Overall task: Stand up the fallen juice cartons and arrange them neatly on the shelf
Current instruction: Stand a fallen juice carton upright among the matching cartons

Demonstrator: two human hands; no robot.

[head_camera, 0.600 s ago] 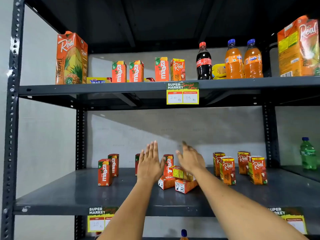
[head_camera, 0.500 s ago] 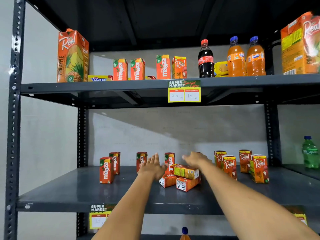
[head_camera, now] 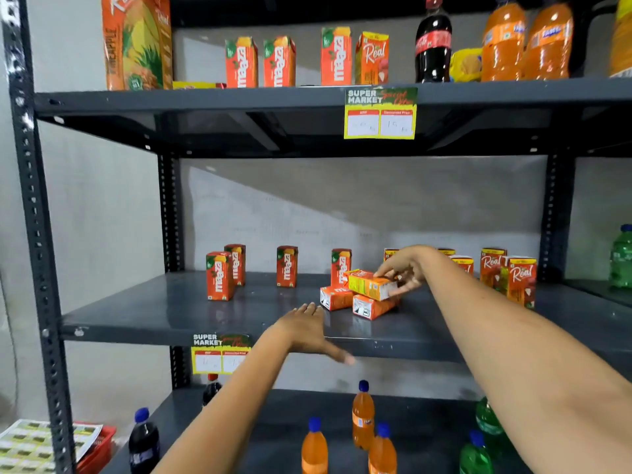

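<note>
On the middle shelf three small juice cartons lie fallen in a pile. My right hand grips the top fallen carton, which lies on its side across the two others: an orange one and another in front. My left hand hovers flat and empty over the shelf's front edge, fingers spread. Upright Maaza cartons stand to the left and behind the pile. Upright Real cartons stand at the right, partly hidden by my right arm.
The upper shelf carries upright cartons, a cola bottle and orange soda bottles. A price tag hangs from its edge. The lower shelf holds several bottles. A green bottle stands far right. A red basket sits at bottom left.
My right hand has closed on the top fallen carton. My left hand has pulled back from the pile to the shelf's front edge. The camera has moved closer and tilted down.
</note>
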